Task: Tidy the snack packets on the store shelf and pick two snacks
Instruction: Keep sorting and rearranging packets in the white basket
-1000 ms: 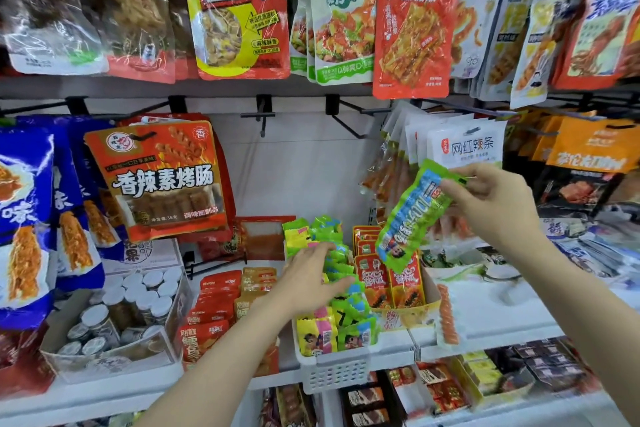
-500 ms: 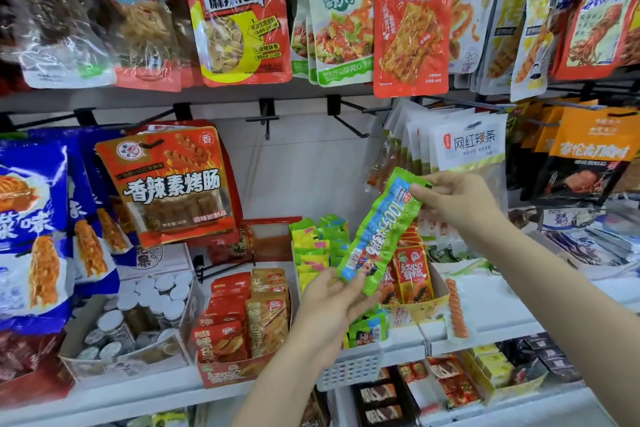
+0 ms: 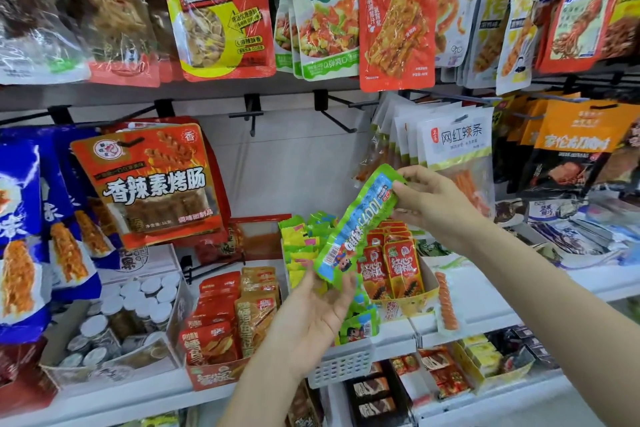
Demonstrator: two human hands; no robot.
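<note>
Green and blue foil, a long snack packet (image 3: pixel 358 224) slants between the two hands, its lower end low and left, its upper end high and right. Nearest the camera, the left hand (image 3: pixel 320 314) comes up from below with palm turned up and fingers loosely spread, the packet's bottom edge resting on the fingertips (a support, not a grip). Up and to the right, the right hand (image 3: pixel 433 199) pinches the packet's top corner between thumb and curled fingers.

Just behind and under the left hand stands a white slotted basket (image 3: pixel 341 366) on the shelf (image 3: pixel 114 395), packed with small green and yellow packets (image 3: pixel 301 241). Left of that hand, an open red carton (image 3: pixel 214 376) holds upright red and brown sachets (image 3: pixel 237 314), and further left a clear-fronted box (image 3: pixel 114 369) holds small jars with white lids (image 3: pixel 145 300). Below the right hand, a yellow-edged carton (image 3: pixel 420 300) carries a row of red sachets (image 3: pixel 401 263).

Beyond the right hand hangs a row of white pouches (image 3: pixel 453 146) with a clear window. Beyond and left of the left hand hangs an orange-red pouch (image 3: pixel 152 184) with blue pouches (image 3: pixel 24 229) beside it. Farthest off, above both hands, a top row of hanging bags includes a red peanut bag (image 3: pixel 216 7) and a red-orange bag (image 3: pixel 396 14).
</note>
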